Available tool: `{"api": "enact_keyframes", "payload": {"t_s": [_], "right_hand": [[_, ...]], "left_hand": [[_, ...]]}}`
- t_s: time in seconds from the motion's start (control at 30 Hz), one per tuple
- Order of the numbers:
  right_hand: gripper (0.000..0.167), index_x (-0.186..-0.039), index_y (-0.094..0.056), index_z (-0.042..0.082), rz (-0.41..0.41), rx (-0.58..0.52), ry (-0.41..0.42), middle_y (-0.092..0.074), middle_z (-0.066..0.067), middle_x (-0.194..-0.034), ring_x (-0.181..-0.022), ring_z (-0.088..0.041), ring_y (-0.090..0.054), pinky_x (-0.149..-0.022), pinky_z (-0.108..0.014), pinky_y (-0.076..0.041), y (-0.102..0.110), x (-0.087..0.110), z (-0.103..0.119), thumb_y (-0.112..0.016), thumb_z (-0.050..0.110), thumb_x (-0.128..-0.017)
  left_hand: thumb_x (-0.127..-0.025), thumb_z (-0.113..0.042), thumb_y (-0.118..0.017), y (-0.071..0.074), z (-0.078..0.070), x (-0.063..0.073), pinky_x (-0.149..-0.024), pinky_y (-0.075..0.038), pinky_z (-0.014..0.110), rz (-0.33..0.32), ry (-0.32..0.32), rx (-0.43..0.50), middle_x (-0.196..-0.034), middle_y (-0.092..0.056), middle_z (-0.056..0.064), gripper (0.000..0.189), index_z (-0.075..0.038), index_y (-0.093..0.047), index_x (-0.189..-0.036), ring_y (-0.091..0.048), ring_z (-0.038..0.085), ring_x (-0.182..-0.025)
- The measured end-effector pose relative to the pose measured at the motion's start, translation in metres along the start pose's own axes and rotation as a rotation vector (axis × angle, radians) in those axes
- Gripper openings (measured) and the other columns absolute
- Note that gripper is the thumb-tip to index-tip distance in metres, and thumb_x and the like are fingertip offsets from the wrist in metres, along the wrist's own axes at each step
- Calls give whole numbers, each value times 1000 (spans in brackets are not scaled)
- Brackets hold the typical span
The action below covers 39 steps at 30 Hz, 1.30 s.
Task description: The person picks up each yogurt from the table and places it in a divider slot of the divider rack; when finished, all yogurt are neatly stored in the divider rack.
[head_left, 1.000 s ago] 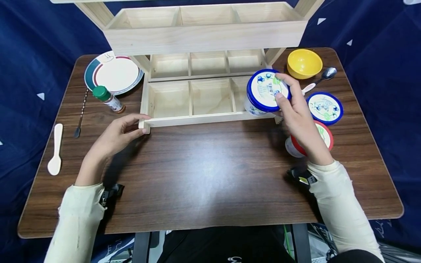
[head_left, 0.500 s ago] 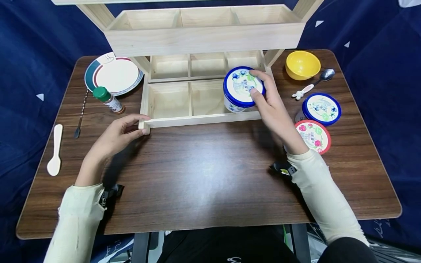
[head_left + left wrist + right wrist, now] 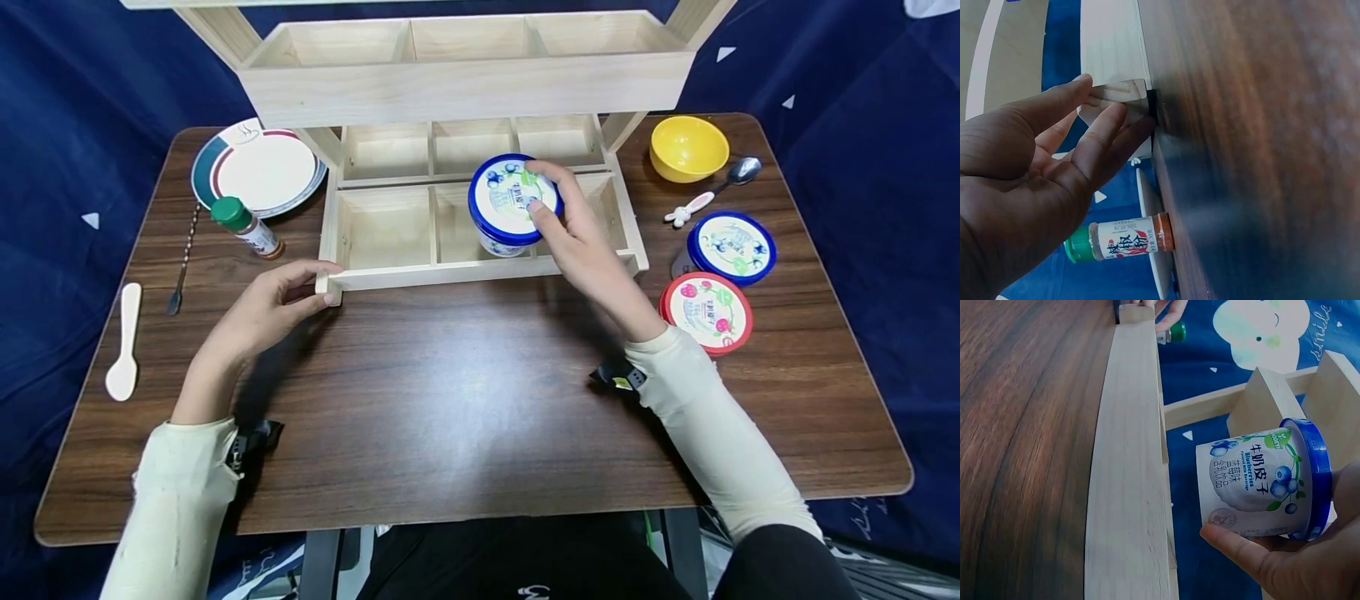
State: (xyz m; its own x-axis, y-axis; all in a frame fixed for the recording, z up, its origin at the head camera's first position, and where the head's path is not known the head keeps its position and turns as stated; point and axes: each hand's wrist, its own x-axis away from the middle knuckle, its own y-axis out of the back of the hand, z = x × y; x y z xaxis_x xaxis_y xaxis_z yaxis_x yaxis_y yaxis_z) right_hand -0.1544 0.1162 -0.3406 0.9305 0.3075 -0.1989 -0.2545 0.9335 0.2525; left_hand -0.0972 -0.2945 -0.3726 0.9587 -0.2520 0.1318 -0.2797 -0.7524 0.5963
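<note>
My right hand (image 3: 581, 237) grips a white tub (image 3: 1254, 481) with a blue lid and blueberry print. In the head view the tub overlaps the middle compartment of the wooden rack's (image 3: 450, 273) lowest front row; the right wrist view has it above the front board. At the rack's front left corner, my left hand (image 3: 262, 308) pinches the end of the wooden frame (image 3: 1119, 92) between thumb and fingers. On the right of the table stand a second blue-lidded tub (image 3: 733, 247) and a red-lidded tub (image 3: 707, 313).
A yellow bowl (image 3: 689, 148) and a spoon with a rabbit handle (image 3: 712, 193) lie back right. On the left are a plate (image 3: 262, 171), a green-capped spice bottle (image 3: 247, 227), a twisted-handle stirrer (image 3: 183, 262) and a white spoon (image 3: 123, 342). An upper shelf tier (image 3: 465, 87) overhangs the lower rows.
My right hand has carried the blue-lidded tub leftward, from over the right compartment to over the middle one. My left hand has stayed at the rack's corner.
</note>
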Motion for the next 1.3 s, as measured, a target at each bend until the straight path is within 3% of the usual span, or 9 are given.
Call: {"api": "enact_keyframes", "payload": {"t_s": [0.23, 0.33, 0.43, 0.63, 0.87, 1.0, 1.17, 1.3], "right_hand": [[49, -163, -41, 16, 54, 4, -42, -39, -9, -165, -139, -22, -47, -110, -40, -47, -16, -7, 3, -48, 18, -115], [48, -163, -41, 17, 63, -9, -41, -40, -9, -165, -140, -21, -48, -110, -40, -48, -24, -12, 3, -49, 19, -116], [48, -163, -41, 16, 69, -45, -30, -41, -11, -163, -136, -23, -52, -102, -42, -55, -32, -17, 6, -48, 18, -116], [47, -163, -43, 16, 71, -15, 2, -44, -12, -163, -140, -19, -50, -113, -33, -46, -46, -26, 11, -50, 19, -116], [48, -163, -40, 11, 121, -117, -10, -39, -17, -163, -133, -28, -57, -92, -37, -62, -63, -36, 13, -48, 13, -116], [49, -164, -40, 12, 140, -82, -3, -40, -18, -164, -135, -28, -56, -95, -37, -61, -75, -41, 14, -48, 15, -116], [49, -165, -40, 18, 146, 41, 4, -45, -12, -166, -141, -21, -52, -110, -36, -48, -89, -48, 16, -50, 23, -116], [49, -165, -39, 20, 164, 57, 8, -45, -10, -167, -142, -20, -52, -112, -35, -45, -99, -51, 18, -50, 25, -117]], "left_hand": [[-107, -1, -67, 0, 0, 0, -84, -48, 8, -4, -9, -9, -135, -66, 23, 39, 0, -64, -146, -60, -1, -110], [-107, -2, -67, -1, -1, 0, -87, -47, 8, -3, -11, -13, -137, -66, 23, 39, -1, -64, -146, -60, 0, -112], [-107, -2, -67, -1, -1, 0, -87, -47, 8, -4, -11, -17, -138, -66, 23, 39, -1, -64, -146, -60, 0, -113], [-108, -3, -67, 0, -2, 0, -87, -47, 8, 0, -8, -20, -138, -65, 23, 39, -2, -64, -146, -60, 3, -113], [-108, -4, -67, 1, -2, 1, -88, -46, 8, 2, 6, -24, -138, -66, 23, 39, -2, -64, -147, -60, 3, -114], [-108, -4, -67, 1, -1, 0, -88, -46, 7, 2, 12, -31, -139, -65, 22, 39, -2, -63, -147, -59, 5, -115], [-109, -6, -67, 1, -1, 1, -90, -45, 7, 4, 16, -27, -139, -65, 22, 39, -3, -64, -147, -60, 8, -118], [-109, -8, -67, 2, -3, 2, -90, -46, 8, 5, 34, -21, -140, -65, 20, 38, -6, -65, -147, -60, 7, -118]]}}
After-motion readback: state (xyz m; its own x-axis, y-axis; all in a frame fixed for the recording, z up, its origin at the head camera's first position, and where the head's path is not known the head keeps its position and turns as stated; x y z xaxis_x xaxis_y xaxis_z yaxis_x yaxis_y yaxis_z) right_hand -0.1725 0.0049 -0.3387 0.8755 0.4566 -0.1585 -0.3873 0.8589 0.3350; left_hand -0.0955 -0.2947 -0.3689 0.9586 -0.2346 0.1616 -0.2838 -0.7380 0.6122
